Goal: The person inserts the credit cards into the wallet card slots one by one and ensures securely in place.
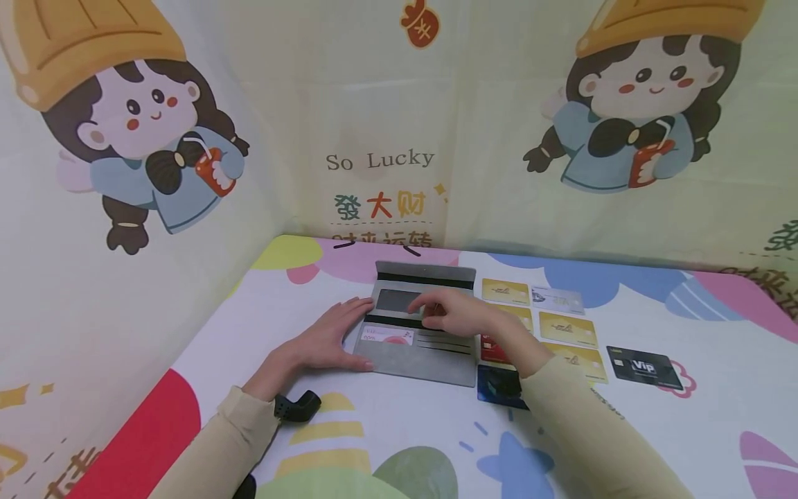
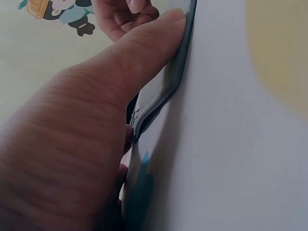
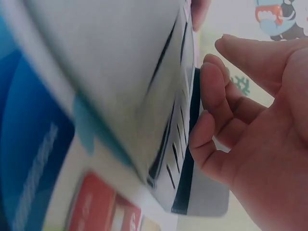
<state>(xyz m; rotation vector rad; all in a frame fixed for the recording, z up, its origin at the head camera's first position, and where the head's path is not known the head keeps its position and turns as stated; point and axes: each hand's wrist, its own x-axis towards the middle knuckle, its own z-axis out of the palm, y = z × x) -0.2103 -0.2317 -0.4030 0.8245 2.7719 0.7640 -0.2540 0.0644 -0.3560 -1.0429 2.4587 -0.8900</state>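
Observation:
A grey wallet (image 1: pixel 424 364) lies unfolded on the table, crossed by dark fold bands. Its lower section shows a white and pink card (image 1: pixel 380 334) on the left and several slots (image 1: pixel 444 342) on the right; a dark window (image 1: pixel 393 300) fills part of the middle section. Along the wallet's left edge rests my left hand (image 1: pixel 327 336), fingers spread, its thumb (image 2: pixel 159 36) on the near corner in the left wrist view. My right hand (image 1: pixel 458 312) is over the middle section, fingers (image 3: pixel 211 86) loosely bent, holding nothing in the right wrist view.
Right of the wallet lie several gold cards (image 1: pixel 567 328), a silver card (image 1: pixel 557 300), a red card (image 1: pixel 494 350) and a dark blue card (image 1: pixel 499 384), partly hidden by my right arm. A black VIP card (image 1: pixel 645 367) lies farther right. A printed cloth wall (image 1: pixel 486 208) stands behind the table.

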